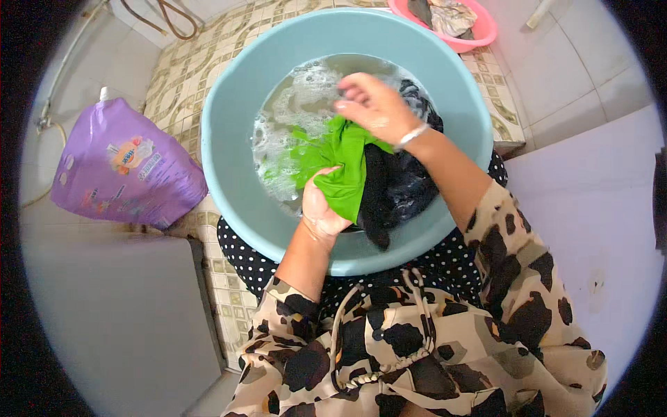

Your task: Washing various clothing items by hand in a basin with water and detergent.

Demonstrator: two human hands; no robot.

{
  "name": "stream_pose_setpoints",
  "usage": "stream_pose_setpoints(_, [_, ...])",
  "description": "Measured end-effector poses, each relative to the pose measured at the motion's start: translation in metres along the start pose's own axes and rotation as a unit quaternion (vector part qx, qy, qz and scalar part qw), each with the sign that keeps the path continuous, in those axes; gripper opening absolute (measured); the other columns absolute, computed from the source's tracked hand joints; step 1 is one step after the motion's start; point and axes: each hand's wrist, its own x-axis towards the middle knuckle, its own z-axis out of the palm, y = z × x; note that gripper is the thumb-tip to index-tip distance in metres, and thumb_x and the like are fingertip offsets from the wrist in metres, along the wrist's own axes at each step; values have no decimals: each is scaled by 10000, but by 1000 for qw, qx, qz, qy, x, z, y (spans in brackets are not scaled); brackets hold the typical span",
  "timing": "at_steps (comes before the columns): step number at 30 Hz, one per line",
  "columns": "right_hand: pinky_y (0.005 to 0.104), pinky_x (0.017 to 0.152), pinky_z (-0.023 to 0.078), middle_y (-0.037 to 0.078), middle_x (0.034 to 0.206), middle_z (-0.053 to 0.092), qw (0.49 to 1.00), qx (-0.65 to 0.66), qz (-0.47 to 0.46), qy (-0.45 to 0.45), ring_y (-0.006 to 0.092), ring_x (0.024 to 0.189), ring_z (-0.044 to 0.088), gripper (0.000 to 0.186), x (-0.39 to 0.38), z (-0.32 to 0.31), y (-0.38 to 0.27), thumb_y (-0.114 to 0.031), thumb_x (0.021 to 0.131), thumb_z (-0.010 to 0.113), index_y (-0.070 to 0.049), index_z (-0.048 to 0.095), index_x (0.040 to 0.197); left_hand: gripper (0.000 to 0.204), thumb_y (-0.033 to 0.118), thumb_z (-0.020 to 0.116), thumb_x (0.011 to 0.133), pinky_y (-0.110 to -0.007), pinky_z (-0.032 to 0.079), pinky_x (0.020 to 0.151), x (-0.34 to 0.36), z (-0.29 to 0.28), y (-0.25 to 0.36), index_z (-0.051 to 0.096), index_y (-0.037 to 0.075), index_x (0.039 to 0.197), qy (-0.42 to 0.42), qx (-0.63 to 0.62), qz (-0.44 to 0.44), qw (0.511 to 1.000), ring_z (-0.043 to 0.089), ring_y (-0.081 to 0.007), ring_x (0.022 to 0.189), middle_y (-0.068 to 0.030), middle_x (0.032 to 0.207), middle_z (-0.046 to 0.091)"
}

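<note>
A bright green cloth (345, 163), wet and bunched, lies partly in the sudsy water of a large blue-green basin (229, 132). The near edge of the green cloth is in my left hand (321, 208), thumb on top and fingers under it. Just above its far end is my right hand (377, 110), a pale bangle at the wrist. Its fingers are bent and smeared by motion, so whether they grip anything is unclear. Dark wet clothing (406, 184) is heaped in the right side of the basin, beside and under the green cloth.
A purple detergent pouch (132, 167) with a white spout stands left of the basin. Nearer on the left is a grey box-like surface (125, 313). Behind the basin, at the right, a pink basin (486, 31) holds cloth items. White panelling (590, 208) borders the right.
</note>
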Motion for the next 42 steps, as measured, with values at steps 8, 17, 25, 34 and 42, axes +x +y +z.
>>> stream_pose_setpoints(8, [302,702,479,107,910,603,750,346,540,-163,180,769,591,444,-84,-31,-20,-420,854,472,-3,541,988,360,195,490,774,-387,423,853,4,11,-6,506,15,1084,37,66,20,997,554,-261,934,-108,997,584])
stream_pose_setpoints(17, [227,660,436,2,818,593,891,324,316,15,82,714,537,150,-55,-51,-30,-125,819,550,-33,569,936,548,53,534,650,-410,381,931,-12,33,-5,417,13,1184,-23,112,92,989,524,-280,1015,-139,1109,529])
stream_pose_setpoints(25, [260,775,410,3,880,569,929,304,199,71,94,821,525,144,-37,-108,-28,-121,845,503,-31,546,948,411,116,563,745,-420,376,925,-20,17,28,457,29,1133,57,222,185,956,500,-261,1056,-125,1104,540])
stream_pose_setpoints(34, [291,643,477,74,846,575,885,305,293,194,150,697,556,230,-40,-80,-12,19,760,561,-8,501,980,244,138,522,808,-402,433,847,-14,27,30,478,16,1015,162,204,225,939,549,-250,933,-115,1014,563])
stream_pose_setpoints(42, [287,777,432,98,937,581,923,242,295,39,153,859,545,404,-36,-83,-11,-98,725,635,-7,516,1100,395,189,698,681,-310,446,777,-17,29,10,528,-23,968,207,640,299,676,543,-184,879,-108,1009,555])
